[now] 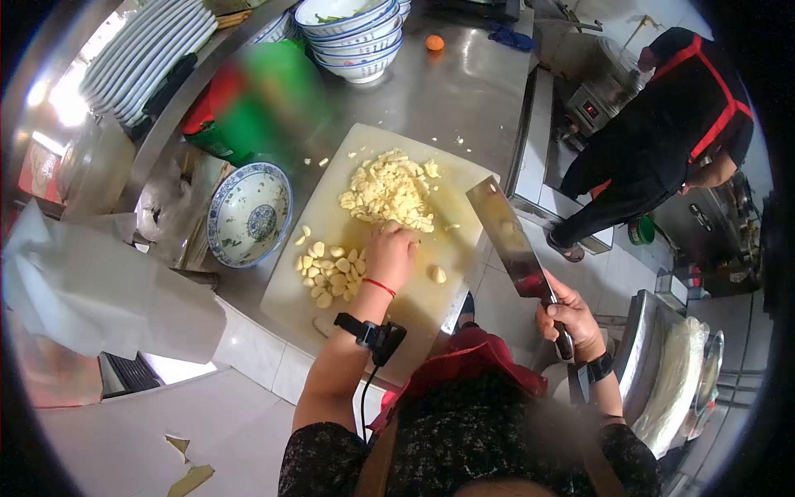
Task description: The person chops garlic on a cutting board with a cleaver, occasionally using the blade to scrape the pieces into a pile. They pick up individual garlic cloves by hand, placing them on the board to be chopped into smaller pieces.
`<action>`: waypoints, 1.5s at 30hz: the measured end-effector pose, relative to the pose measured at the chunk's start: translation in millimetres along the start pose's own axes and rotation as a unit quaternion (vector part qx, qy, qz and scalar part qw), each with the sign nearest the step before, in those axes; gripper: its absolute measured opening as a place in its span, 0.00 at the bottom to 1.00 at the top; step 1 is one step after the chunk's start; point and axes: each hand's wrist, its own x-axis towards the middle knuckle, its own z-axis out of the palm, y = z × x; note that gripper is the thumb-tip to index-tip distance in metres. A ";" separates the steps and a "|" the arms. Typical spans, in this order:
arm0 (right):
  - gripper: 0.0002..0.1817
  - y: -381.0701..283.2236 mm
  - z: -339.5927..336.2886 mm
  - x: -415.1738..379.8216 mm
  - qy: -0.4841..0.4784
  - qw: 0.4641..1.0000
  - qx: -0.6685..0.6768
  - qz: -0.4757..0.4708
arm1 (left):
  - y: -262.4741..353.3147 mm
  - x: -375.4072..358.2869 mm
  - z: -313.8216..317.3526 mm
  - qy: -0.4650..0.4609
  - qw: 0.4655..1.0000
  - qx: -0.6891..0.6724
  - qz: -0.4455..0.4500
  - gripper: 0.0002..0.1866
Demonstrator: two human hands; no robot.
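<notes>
My right hand (571,316) is wrapped around the handle of a cleaver (507,236), whose broad blade is tilted up beyond the right edge of the white cutting board (356,149). Bits of garlic stick to the blade. My left hand (392,258) is over the board with its fingers curled down, touching the near edge of a pile of crushed garlic (387,189). Whether anything is between those fingers is hidden. Whole peeled garlic cloves (331,273) lie in a heap left of my left wrist. One single clove (436,273) sits apart to the right.
A blue-and-white bowl (250,215) stands left of the board. Behind are a green container (277,95), stacked bowls (358,58), stacked plates (149,58) and an orange fruit (435,42). At the right, a person in dark clothes (654,124) stands on the tiled floor.
</notes>
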 end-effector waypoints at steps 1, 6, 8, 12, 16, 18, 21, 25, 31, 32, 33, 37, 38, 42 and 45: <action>0.36 1.6 0.5 -2.6 0.009 1.000 0.007 -0.001 | -0.4 2.3 1.9 0.000 1.000 0.001 0.002 0.04; 0.36 4.3 -3.3 -10.4 0.008 1.000 0.009 -0.013 | -2.6 6.1 15.2 -0.010 0.999 -0.033 0.006 0.04; 0.36 3.2 -2.7 -13.4 0.024 1.000 0.013 -0.009 | -9.1 8.8 21.9 -0.029 0.998 -0.046 -0.008 0.03; 0.36 2.1 -3.1 -14.5 0.023 0.999 0.028 -0.001 | -7.9 14.8 18.8 -0.039 0.998 0.012 0.044 0.03; 0.36 1.9 -3.0 -12.1 0.019 1.000 0.022 0.004 | -1.4 14.1 18.3 -0.022 0.983 0.150 0.105 0.05; 0.36 0.8 -2.4 -10.4 0.014 0.999 0.028 0.007 | 2.3 14.0 11.6 -0.042 0.984 0.138 0.107 0.05; 0.36 0.0 -0.7 -10.3 0.006 1.000 0.014 -0.001 | -12.8 11.3 -29.4 0.044 0.994 -0.095 -0.004 0.03; 0.36 -8.8 4.7 -10.5 0.087 0.996 0.005 0.016 | -76.6 13.2 -142.4 0.245 0.940 -0.201 -0.128 0.07; 0.39 -6.8 7.1 1.6 0.075 0.997 0.017 -0.022 | -222.2 -4.6 -237.0 0.419 0.884 0.065 -0.196 0.09; 0.39 -6.6 5.5 4.4 0.072 0.997 0.006 -0.020 | -238.1 -6.5 -244.7 0.425 0.870 0.140 -0.207 0.10; 0.39 -6.1 3.7 6.9 0.071 0.997 -0.005 -0.019 | -251.6 -7.3 -251.5 0.430 0.850 0.215 -0.217 0.10; 0.39 -9.9 16.7 13.2 0.131 0.991 -0.017 -0.012 | -260.8 -0.9 -269.6 0.282 0.833 0.276 -0.389 0.15; 0.38 -15.1 24.6 16.8 0.120 0.992 -0.028 -0.023 | -265.8 0.8 -268.9 0.248 0.814 0.343 -0.398 0.16; 0.39 -7.8 14.5 34.3 0.124 0.992 0.000 -0.027 | -292.4 -15.0 -249.3 0.221 0.803 0.392 -0.390 0.20; 0.39 -10.4 17.0 44.7 0.114 0.993 0.018 -0.021 | -301.6 -18.3 -247.7 0.166 0.810 0.419 -0.374 0.17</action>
